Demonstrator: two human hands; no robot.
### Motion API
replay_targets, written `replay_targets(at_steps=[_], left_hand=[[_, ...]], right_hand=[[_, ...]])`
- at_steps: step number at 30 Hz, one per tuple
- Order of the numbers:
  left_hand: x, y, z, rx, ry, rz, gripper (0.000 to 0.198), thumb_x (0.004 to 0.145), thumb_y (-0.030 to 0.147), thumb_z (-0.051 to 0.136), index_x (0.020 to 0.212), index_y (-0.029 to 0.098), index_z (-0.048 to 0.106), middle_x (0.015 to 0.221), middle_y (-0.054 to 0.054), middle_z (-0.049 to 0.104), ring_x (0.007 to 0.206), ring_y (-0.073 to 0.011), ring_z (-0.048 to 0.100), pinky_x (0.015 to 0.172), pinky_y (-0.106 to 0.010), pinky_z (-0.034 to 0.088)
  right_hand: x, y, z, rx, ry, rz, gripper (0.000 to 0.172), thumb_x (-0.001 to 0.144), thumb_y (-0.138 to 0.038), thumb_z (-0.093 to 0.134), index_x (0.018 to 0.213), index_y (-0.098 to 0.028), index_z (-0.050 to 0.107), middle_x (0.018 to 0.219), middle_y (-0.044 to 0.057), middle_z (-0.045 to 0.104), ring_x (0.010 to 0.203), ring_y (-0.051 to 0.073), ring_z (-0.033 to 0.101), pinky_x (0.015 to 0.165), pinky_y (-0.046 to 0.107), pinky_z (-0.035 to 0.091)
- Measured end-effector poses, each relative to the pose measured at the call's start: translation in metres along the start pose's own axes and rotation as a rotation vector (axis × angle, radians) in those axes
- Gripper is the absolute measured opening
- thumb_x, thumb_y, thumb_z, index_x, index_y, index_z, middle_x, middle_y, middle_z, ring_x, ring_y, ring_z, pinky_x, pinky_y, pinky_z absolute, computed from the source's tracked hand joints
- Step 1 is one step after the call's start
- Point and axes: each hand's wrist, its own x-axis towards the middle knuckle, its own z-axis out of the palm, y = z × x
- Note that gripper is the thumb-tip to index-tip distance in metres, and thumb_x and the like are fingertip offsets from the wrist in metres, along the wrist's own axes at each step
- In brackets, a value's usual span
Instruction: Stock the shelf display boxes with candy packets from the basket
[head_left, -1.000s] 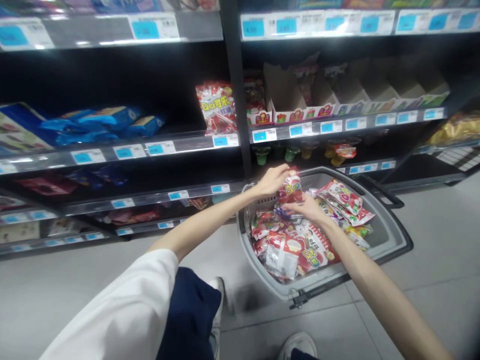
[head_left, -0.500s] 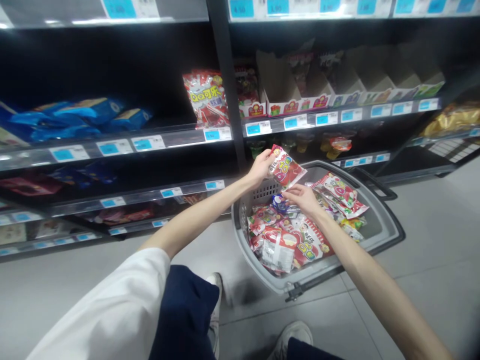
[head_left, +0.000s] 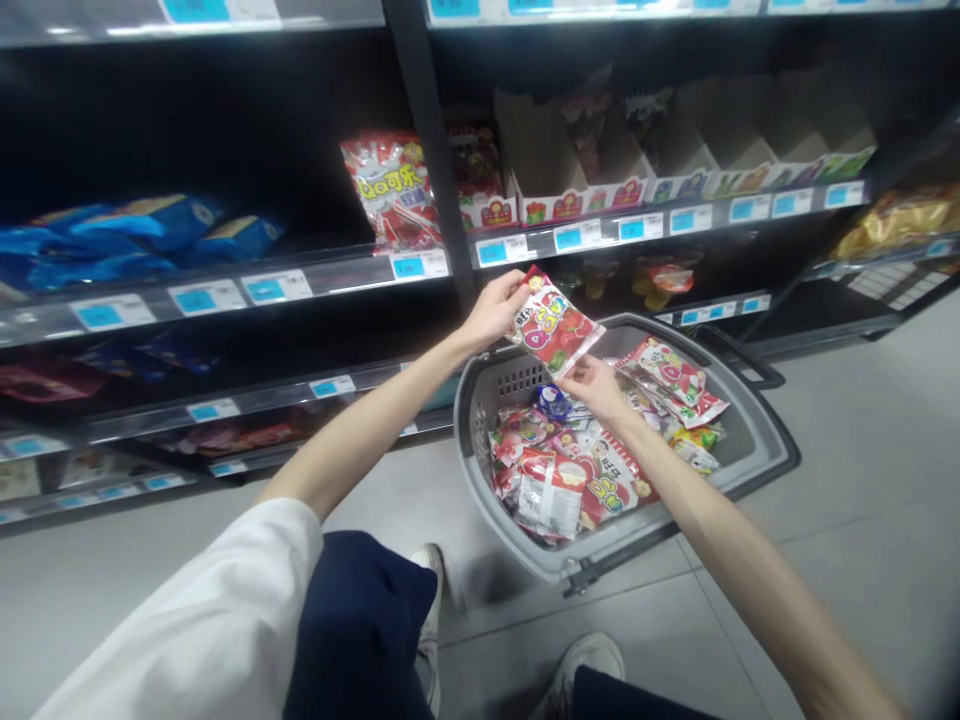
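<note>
Over the basket I hold a red and white candy bag (head_left: 556, 325) tilted, its printed front facing me. My left hand (head_left: 495, 312) is closed on its upper left edge. At the lower corner, the fingers of my right hand (head_left: 596, 390) pinch the same bag. Beneath is a grey shopping basket (head_left: 517, 553) on the floor, holding several candy bags. Among them are a red and white bag (head_left: 609, 485), a packet with its pale back up (head_left: 553, 495), a blue-wrapped item (head_left: 553, 402) and another red bag (head_left: 679, 375) at the right.
Dark store shelves run across the front. A large red candy bag (head_left: 394, 190) stands beside the post (head_left: 429, 130). Display boxes (head_left: 551, 205) line the right shelf, and blue packages (head_left: 150, 235) lie at left. The basket's black handle (head_left: 750, 375) rests at its right end.
The candy bag has moved slightly left and up, turning its front more toward me. My right hand has gone from touching its lower corner to pinching it. The view has shifted slightly.
</note>
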Motion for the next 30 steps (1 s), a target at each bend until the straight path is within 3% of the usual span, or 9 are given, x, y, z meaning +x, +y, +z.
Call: replay_targets(at_steps=[3, 6, 10, 15, 22, 26, 30], left_hand=[[-0.006, 0.005, 0.009, 0.02, -0.058, -0.039, 0.016, 0.093, 0.033, 0.063, 0.089, 0.017, 0.063, 0.08, -0.001, 0.067, 0.072, -0.0128, 0.062, 0.067, -0.022, 0.047], [-0.011, 0.019, 0.013, -0.013, -0.187, -0.117, 0.02, 0.092, 0.037, 0.066, 0.092, 0.017, 0.065, 0.082, -0.002, 0.068, 0.07, -0.0128, 0.063, 0.064, -0.022, 0.047], [-0.015, 0.034, 0.01, -0.008, -0.311, -0.181, 0.021, 0.092, 0.038, 0.068, 0.095, 0.017, 0.068, 0.079, -0.003, 0.068, 0.064, -0.0118, 0.062, 0.058, -0.022, 0.044], [-0.017, 0.035, -0.002, 0.02, -0.125, -0.105, 0.023, 0.08, 0.03, 0.081, 0.092, 0.014, 0.07, 0.073, -0.002, 0.07, 0.064, -0.0106, 0.063, 0.061, -0.022, 0.045], [-0.018, 0.037, -0.014, 0.108, -0.005, -0.065, 0.018, 0.075, 0.024, 0.082, 0.086, 0.011, 0.075, 0.071, -0.006, 0.073, 0.064, -0.0116, 0.065, 0.06, -0.023, 0.048], [-0.016, 0.03, -0.008, 0.14, 0.063, 0.003, 0.019, 0.075, 0.026, 0.083, 0.082, 0.011, 0.073, 0.071, -0.006, 0.073, 0.064, -0.0115, 0.066, 0.061, -0.022, 0.048], [-0.018, 0.016, 0.005, 0.008, 0.099, -0.042, 0.024, 0.078, 0.032, 0.082, 0.089, 0.014, 0.071, 0.079, -0.005, 0.074, 0.074, -0.0134, 0.068, 0.071, -0.025, 0.052]], right_hand=[[-0.004, 0.003, -0.001, -0.012, -0.011, 0.041, 0.052, 0.053, -0.038, 0.09, 0.094, -0.018, 0.062, 0.089, 0.005, 0.074, 0.073, 0.016, 0.065, 0.065, 0.028, 0.051], [-0.008, 0.001, -0.003, -0.018, -0.06, 0.075, 0.048, 0.059, -0.041, 0.089, 0.094, -0.017, 0.067, 0.09, 0.006, 0.075, 0.069, 0.016, 0.065, 0.053, 0.024, 0.046], [-0.009, 0.0, -0.004, -0.037, -0.055, 0.044, 0.043, 0.063, -0.051, 0.088, 0.086, -0.017, 0.074, 0.084, 0.007, 0.077, 0.07, 0.018, 0.069, 0.055, 0.026, 0.052], [-0.01, 0.001, -0.004, -0.125, -0.045, 0.022, 0.041, 0.063, -0.055, 0.088, 0.072, -0.017, 0.076, 0.067, 0.007, 0.074, 0.062, 0.019, 0.068, 0.054, 0.029, 0.051], [-0.011, -0.003, -0.001, -0.145, -0.081, 0.029, 0.04, 0.06, -0.051, 0.09, 0.072, -0.016, 0.077, 0.071, 0.008, 0.076, 0.064, 0.02, 0.069, 0.063, 0.032, 0.054], [-0.008, -0.002, -0.003, -0.145, -0.035, 0.009, 0.04, 0.062, -0.051, 0.09, 0.072, -0.015, 0.076, 0.073, 0.007, 0.076, 0.067, 0.021, 0.069, 0.064, 0.031, 0.054], [-0.006, 0.004, -0.01, -0.125, 0.024, 0.038, 0.042, 0.057, -0.049, 0.092, 0.074, -0.015, 0.076, 0.074, 0.007, 0.076, 0.064, 0.019, 0.068, 0.058, 0.029, 0.053]])
